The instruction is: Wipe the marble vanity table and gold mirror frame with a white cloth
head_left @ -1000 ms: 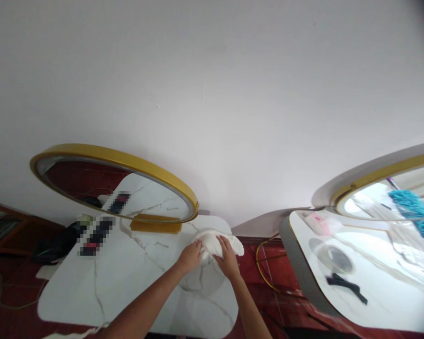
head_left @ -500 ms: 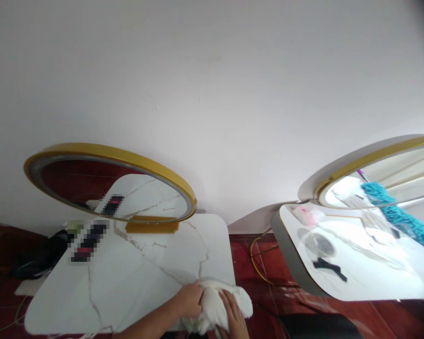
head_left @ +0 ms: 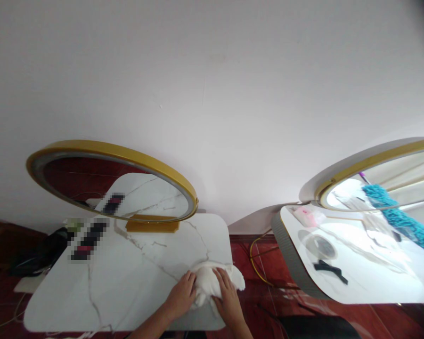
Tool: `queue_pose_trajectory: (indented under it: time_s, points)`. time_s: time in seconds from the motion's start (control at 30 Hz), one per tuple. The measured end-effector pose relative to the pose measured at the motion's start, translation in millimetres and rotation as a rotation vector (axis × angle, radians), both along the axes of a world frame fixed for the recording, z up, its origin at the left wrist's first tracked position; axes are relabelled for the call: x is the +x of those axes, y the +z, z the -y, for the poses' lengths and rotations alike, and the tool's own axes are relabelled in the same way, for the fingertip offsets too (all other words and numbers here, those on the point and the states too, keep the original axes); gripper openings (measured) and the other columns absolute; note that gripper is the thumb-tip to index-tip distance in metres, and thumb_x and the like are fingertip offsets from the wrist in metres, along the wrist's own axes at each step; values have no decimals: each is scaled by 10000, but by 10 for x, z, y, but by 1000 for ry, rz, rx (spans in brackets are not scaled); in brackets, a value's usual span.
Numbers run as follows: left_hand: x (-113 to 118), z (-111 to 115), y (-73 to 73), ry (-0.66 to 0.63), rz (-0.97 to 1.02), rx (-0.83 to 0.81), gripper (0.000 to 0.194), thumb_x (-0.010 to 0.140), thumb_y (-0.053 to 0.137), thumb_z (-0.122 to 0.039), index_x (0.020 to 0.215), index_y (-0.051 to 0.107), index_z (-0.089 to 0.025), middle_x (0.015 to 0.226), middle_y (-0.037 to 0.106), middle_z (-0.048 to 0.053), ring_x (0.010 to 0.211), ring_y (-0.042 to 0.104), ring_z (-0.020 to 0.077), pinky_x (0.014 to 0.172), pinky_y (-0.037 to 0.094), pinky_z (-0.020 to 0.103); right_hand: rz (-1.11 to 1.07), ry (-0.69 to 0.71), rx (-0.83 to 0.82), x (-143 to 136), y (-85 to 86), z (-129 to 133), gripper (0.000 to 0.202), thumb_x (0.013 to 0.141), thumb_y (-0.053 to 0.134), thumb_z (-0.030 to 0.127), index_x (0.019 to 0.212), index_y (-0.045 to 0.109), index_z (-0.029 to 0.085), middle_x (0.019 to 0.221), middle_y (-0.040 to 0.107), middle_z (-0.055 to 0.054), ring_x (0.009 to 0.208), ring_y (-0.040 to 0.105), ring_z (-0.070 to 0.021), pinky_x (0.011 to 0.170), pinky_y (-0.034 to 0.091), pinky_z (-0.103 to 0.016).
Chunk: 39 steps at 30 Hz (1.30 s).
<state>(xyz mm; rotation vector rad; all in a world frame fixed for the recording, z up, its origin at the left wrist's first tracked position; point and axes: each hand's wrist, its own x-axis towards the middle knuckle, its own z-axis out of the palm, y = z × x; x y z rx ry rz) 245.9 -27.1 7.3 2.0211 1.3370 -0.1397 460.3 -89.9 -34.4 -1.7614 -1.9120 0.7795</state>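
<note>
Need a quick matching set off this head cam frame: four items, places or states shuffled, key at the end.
Things
1. White cloth
2. Black strip
3. Pink-and-white packet
4. Left-hand mirror

Places and states
A. On the right-hand table, at its back corner by the wall
B. Gold-rimmed, standing at the back of the left-hand table
C. Bunched up, touched by the left hand and right hand
D. On the right-hand table, toward its front edge

Pairs: 1-C, 2-D, 3-A, 4-B
</note>
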Motion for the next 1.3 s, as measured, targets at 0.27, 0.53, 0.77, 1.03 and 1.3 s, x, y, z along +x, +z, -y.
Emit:
queue_pose_trajectory:
  time_s: [0.27,0.53,0.77,1.03,1.3]
  points:
    - [51,-547,-8,35,18,149,520,865,321,-231,1384,328,-202,1439,363,55,1330,294,194,1125,225,372,-23,-34,142,3,76,-907,708,774,541,220,1413,245,290,1417,349,-36,1324,292,-217,1072,309,-388]
    - [192,-1181,-2,44,5,132,592,834,360,-164,1415,262,-112,1457,327,95,1334,279,192,1121,202,327,-26,2,189,130,-15,-1652,679,781,558,224,1400,281,262,1403,360,-64,1319,294,-228,1074,303,-404]
    - [318,-1567,-19,62,-17,135,567,858,355,-176,1407,260,-70,1454,320,129,1320,299,200,1109,191,317,-31,10,199,213,-100,-2060,676,788,561,235,1401,277,255,1409,349,-68,1320,286,-228,1081,286,-403]
    - [362,-1703,24,63,-17,131,569,854,344,-158,1409,257,-66,1452,325,128,1318,309,205,1103,205,316,-15,1,189,245,-158,-2203,685,783,583,277,1400,287,237,1402,355,-79,1311,293,-240,1062,307,-396]
    - [385,-1568,95,66,-27,122,565,846,335,-120,1398,258,-28,1464,282,160,1337,278,219,1103,203,329,17,-16,194,210,-143,-2044,655,812,539,289,1404,264,235,1418,328,-89,1324,273,-251,1051,314,-423]
